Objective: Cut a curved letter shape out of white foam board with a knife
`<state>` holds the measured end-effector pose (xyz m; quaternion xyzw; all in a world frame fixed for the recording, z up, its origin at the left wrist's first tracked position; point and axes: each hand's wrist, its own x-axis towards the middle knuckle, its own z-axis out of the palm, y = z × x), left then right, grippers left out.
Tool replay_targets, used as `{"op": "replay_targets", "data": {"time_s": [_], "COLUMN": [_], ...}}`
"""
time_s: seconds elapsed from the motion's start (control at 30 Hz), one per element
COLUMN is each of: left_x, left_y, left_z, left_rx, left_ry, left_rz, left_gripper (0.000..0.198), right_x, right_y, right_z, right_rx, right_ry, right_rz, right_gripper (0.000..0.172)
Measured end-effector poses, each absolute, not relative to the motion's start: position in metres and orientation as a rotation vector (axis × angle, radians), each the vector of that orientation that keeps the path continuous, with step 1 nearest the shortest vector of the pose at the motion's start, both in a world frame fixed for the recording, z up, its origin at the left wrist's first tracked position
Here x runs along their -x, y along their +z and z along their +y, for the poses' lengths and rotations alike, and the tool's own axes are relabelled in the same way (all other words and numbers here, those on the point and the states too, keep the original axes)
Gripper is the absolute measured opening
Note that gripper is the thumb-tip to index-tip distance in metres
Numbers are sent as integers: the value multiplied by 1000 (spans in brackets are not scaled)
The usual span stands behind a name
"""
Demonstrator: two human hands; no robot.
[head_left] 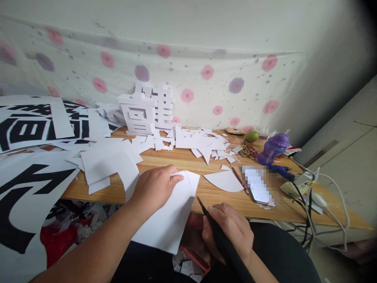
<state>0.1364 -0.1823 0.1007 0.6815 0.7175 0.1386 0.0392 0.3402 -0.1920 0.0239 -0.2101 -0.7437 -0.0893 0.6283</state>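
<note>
Paper (28, 181), printed with thick black strokes, is lying at the far left. Next to it, white board offcuts (100, 161) are overlapping on the wooden table (167, 159), and raised white characters (138, 114) are standing behind them. The left hand (156, 186) is gripping a white board sheet (175, 218) from its left side, the thumb pressing on top near the far edge; the placing of the fingers underneath cannot be told. The sheet is resting between the hands and overhanging the table's front edge. It is staying flat there, so it is judged light and fairly stiff, probably smooth-faced, and liable to dent or snap under a hard pinch. Broad, gentle pressure along the left side is appearing the soundest hold. The right hand (231, 230) is closing its fingers around a black tapered tool (220, 241), its tip sitting just beside the sheet's right edge; contact is not confirmed. Further right, a fan-shaped white piece (225, 181) is lying near a smartphone (257, 186), and a purple bottle (272, 150) is standing beyond.
</note>
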Motion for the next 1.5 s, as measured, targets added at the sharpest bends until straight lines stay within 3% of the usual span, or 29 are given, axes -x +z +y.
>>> {"op": "replay_targets", "data": {"time_s": [0.17, 0.27, 0.37, 0.57, 0.63, 0.7, 0.77, 0.87, 1.5], "left_x": [-121, -121, -122, -119, -121, -124, -128, -133, -143], "left_y": [103, 103, 102, 102, 102, 100, 97, 95, 97], "left_z": [-178, -180, -181, -179, -178, -177, -175, -173, -178], "left_rx": [-2040, -2030, -2018, -2007, -2017, -2037, -2065, -2099, -1842], "left_ry": [458, 481, 489, 478, 479, 479, 479, 514, 768], "left_rz": [2146, 2073, 2011, 1950, 1922, 1882, 1838, 1753, 1268], "left_gripper": [32, 31, 28, 28, 28, 27, 27, 28, 34], "right_x": [-368, -373, -368, -360, -356, -350, -343, -336, -326], "right_y": [29, 32, 27, 30, 39, 47, 52, 52, 35], "right_z": [-133, -89, -58, -49, -66, -89, -109, -126, -144], "right_rx": [736, 1023, 1090, 1157, 1110, 988, 771, 677, 312], "right_ry": [-322, -326, -240, 6, 190, 505, 1200, 1630, 2084], "right_rz": [-2207, -2661, -2737, -2555, -2453, -2384, -2164, -1858, -1180], "right_gripper": [15, 20, 20, 32, 26, 27, 40, 49, 48]}}
